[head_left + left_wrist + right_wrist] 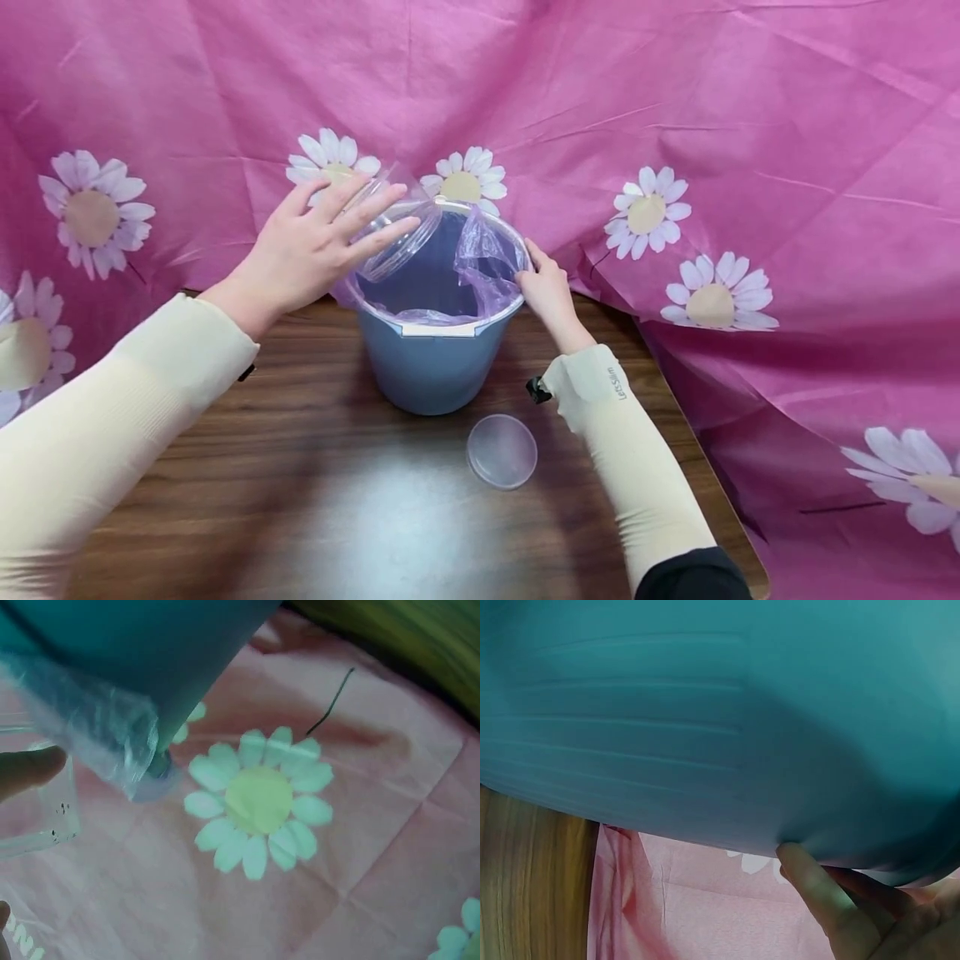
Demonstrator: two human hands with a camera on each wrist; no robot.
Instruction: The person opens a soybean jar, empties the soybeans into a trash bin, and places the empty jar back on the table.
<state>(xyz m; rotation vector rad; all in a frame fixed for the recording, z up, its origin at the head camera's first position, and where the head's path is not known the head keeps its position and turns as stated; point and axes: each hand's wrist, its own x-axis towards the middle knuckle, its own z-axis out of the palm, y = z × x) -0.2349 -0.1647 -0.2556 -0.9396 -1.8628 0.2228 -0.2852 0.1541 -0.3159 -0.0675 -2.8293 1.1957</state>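
Note:
A blue-grey trash bin (pixel 431 367) stands on the table, lined with a thin purple plastic bag (pixel 487 258) that folds over its rim. My left hand (pixel 315 237) holds a clear plastic jar (pixel 408 242) tilted at the bin's left rim, fingers spread across its side. In the left wrist view, small dark specks show on the clear jar (pixel 64 810), beside a fingertip. At the bin's right rim, my right hand (pixel 551 287) grips the edge, with a finger against the outer wall (pixel 705 750) in the right wrist view.
A round translucent lid (pixel 502 452) lies flat on the dark wooden table (pixel 300 500), in front of the bin. Behind and to the right hangs a pink cloth (pixel 562 83) with white daisies. The table's right edge (pixel 705 467) runs beside my right forearm.

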